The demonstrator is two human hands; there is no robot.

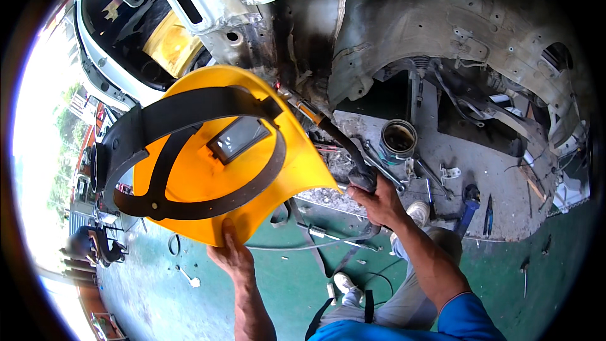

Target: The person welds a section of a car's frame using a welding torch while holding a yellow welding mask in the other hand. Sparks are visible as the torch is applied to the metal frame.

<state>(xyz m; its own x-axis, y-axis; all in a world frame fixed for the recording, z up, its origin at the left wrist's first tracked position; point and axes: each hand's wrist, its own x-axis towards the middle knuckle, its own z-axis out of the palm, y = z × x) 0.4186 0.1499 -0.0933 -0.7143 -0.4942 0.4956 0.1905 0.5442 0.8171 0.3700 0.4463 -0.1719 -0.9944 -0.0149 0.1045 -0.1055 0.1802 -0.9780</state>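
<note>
My left hand (233, 254) grips the lower edge of a yellow welding mask (297, 159), fingers mostly hidden behind it. The mask's inside faces me, showing a black headband (208, 102) and a dark rectangular lens (238, 140). In my right hand (380, 203) is a welding torch (343, 141), held by its black handle. Its nozzle points up and left toward scorched sheet metal (306, 31) on a stripped car body (404, 22). A small red glow shows by the nozzle, close to the mask's right edge. Whether the nozzle touches the metal, I cannot tell.
A grey platform (435, 221) under the wheel arch carries an open can (399, 140), wrenches (386, 173), pliers (488, 215) and a blue-handled tool (468, 208). Cable (297, 247) and straps lie across the green floor (252, 303) near my feet. A headlamp (173, 44) sits upper left.
</note>
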